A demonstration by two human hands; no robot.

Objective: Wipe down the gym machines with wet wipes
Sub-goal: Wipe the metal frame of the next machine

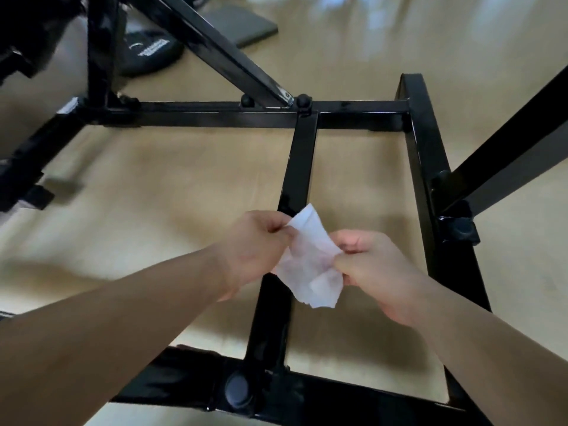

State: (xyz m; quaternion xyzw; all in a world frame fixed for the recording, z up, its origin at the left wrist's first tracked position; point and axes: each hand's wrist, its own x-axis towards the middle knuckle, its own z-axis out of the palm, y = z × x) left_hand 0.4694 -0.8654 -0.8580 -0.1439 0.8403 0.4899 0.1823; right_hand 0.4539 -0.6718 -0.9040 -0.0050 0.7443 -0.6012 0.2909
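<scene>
- Wet wipe [310, 259] sits just below view centre, toward 5 o'clock. It is held in the air between both hands, over the centre bar [299, 161] of the black machine frame [215, 115]. Can't tell if it touches the bar.
- left grip [255, 241]: fingers curled in, pinching the wipe's upper left edge.
- right grip [378, 272]: fingers curled in, pinching the wipe's right side, at its 3 o'clock.
- My read on why: 2 pinches on opposite edges look like spreading or refolding the wipe to get a usable face before it goes on the bar below.
- Hands hover right above the centre bar, so that is likely the next surface.
- Hidden: fingertips of both hands are tucked behind knuckles or wipe. The wipe's lower part is crumpled, so the layer count is unclear, and so is how wet or dirty it is.
- Cut off: struts at 11 and 2 o'clock run out of view, so machine type is unclear.
- Parts at 9 o'clock are motion-blurred.
- Round black item [150, 50] at 11 o'clock has unreadable lettering.
- Wooden floor [153, 179] lies under everything.
</scene>
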